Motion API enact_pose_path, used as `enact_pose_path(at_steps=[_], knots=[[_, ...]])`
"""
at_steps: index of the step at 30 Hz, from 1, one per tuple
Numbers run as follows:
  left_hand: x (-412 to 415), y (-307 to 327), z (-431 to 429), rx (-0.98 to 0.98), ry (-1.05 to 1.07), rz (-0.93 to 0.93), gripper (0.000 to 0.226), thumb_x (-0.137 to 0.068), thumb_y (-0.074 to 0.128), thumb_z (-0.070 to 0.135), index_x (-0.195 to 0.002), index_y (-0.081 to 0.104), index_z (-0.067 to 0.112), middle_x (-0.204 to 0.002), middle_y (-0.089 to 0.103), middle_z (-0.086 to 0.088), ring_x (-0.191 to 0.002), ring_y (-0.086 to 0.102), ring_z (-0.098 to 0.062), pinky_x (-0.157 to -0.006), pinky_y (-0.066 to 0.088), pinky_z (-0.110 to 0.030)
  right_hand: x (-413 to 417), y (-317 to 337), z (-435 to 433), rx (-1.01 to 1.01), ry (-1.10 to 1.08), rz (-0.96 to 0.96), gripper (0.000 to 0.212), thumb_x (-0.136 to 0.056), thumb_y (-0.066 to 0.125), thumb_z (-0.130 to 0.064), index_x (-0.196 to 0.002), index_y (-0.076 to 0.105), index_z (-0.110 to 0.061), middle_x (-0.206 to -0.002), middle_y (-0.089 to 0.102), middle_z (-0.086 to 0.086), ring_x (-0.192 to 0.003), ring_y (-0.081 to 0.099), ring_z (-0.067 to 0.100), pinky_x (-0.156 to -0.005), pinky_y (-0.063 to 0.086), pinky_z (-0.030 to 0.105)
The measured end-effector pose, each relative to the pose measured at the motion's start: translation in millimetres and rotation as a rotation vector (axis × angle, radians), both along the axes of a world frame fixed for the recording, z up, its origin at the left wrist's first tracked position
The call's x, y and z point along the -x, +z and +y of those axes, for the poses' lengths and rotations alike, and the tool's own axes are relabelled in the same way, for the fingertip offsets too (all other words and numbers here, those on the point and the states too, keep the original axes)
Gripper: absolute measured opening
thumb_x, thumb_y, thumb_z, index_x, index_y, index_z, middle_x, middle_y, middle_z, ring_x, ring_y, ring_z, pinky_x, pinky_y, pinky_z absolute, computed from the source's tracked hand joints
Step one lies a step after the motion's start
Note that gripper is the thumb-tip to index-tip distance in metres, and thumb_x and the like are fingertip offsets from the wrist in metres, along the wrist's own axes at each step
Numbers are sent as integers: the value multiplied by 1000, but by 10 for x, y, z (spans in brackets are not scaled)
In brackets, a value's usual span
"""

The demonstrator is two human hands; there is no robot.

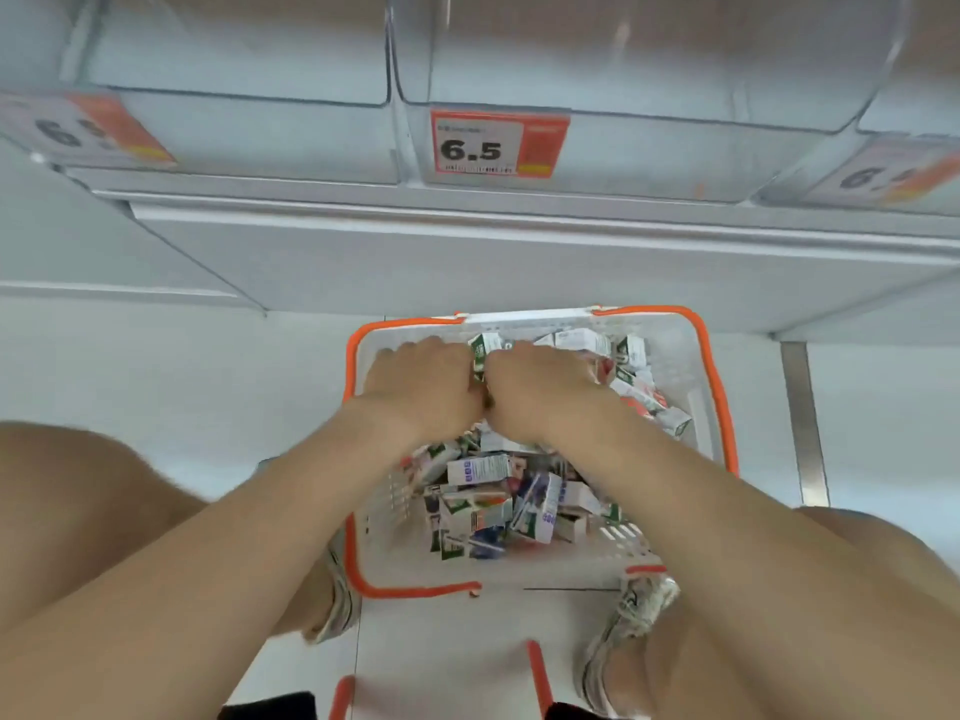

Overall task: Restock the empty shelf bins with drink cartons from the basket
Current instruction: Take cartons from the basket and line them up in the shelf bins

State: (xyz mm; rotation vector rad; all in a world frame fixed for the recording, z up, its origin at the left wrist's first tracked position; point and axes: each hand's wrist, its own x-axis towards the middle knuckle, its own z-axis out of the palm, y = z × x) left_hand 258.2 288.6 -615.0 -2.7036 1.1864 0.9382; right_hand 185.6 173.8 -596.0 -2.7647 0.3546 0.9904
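Observation:
A white basket with an orange rim [719, 387] stands on the floor between my feet, holding several small drink cartons [483, 504] in a loose pile. Both my hands reach down into its far half, side by side. My left hand [428, 384] and my right hand [540, 389] have their fingers curled down around cartons; a green-and-white carton [480, 350] shows between them. What the fingers grip underneath is mostly hidden. Above, clear plastic shelf bins [623, 70] stand without cartons in them.
Price tags reading 6.5 [498, 145] hang on the bin fronts, with more tags at the far left and right. A white shelf base [467, 262] runs below the bins. My shoes [631, 615] flank the basket's near edge on the pale tiled floor.

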Motion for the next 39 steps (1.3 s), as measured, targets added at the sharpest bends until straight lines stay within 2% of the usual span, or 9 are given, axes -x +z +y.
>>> enact_pose_path(at_steps=[4, 6, 9, 14, 19, 25, 28, 34, 39], knots=[[37, -70, -24, -19, 129, -181, 19, -99, 44, 37, -103, 57, 24, -103, 62, -3, -102, 64, -32, -93, 48, -39, -42, 147, -74, 107, 13, -207, 16, -96, 57, -19, -96, 42, -20, -78, 32, -2, -83, 47, 28, -71, 39, 35], [136, -32, 44, 20, 184, -208, 27, -99, 43, 37, -112, 59, 20, -97, 57, -3, -97, 61, -32, -92, 47, -40, 72, 186, -130, 139, -24, -285, 9, -98, 54, -21, -101, 47, -16, -86, 41, 1, -87, 51, 32, -74, 39, 36], [380, 11, 429, 67, 255, -159, 30, -100, 44, 37, -113, 63, 18, -112, 67, -8, -103, 64, -33, -92, 49, -40, 372, 310, -60, 87, -144, -379, 30, -97, 53, -31, -122, 59, -16, -117, 60, 11, -108, 60, 37, -79, 45, 38], [752, -191, 1038, 213, 289, -50, 15, -101, 46, 23, -96, 56, 13, -99, 65, -12, -81, 57, -25, -70, 47, -35, 974, 493, 271, 75, -176, -485, 28, -96, 52, -31, -117, 63, -16, -110, 64, 14, -105, 62, 38, -83, 54, 43], [930, -511, 1272, 194, 170, 18, 24, -104, 41, 20, -120, 54, 7, -118, 60, -13, -98, 58, -27, -82, 51, -40, 1104, 693, 498, 175, -16, -338, 31, -99, 51, -33, -124, 61, -18, -118, 59, 10, -100, 62, 35, -78, 49, 39], [790, -789, 1165, 18, 37, 114, 27, -106, 39, 26, -95, 59, 11, -88, 56, -5, -78, 57, -24, -62, 40, -34, 1055, 213, 501, 242, 30, -172, 11, -98, 49, -23, -105, 56, -17, -106, 60, 7, -95, 63, 32, -70, 45, 36], [644, -996, 1174, -60, 12, 81, 26, -107, 37, 33, -88, 50, 21, -96, 61, -3, -83, 57, -22, -71, 44, -35, 969, -84, 438, 255, 38, -21, 29, -96, 52, -17, -123, 63, -16, -105, 63, 5, -87, 63, 27, -64, 44, 33], [605, -1213, 1285, -40, -77, -215, 40, -109, 34, 35, -139, 46, 13, -138, 54, -10, -125, 53, -28, -103, 42, -39, 680, -362, 501, 222, 22, -3, 15, -96, 51, -17, -109, 60, -16, -99, 61, 2, -89, 66, 26, -70, 47, 36], [590, -1318, 1569, -152, -259, -457, 49, -105, 42, 25, -151, 29, 13, -146, 42, -5, -138, 37, -25, -115, 29, -35, 559, -379, 622, 197, 4, -10, 12, -98, 49, -19, -110, 50, -18, -114, 59, 5, -92, 58, 29, -78, 42, 40]])
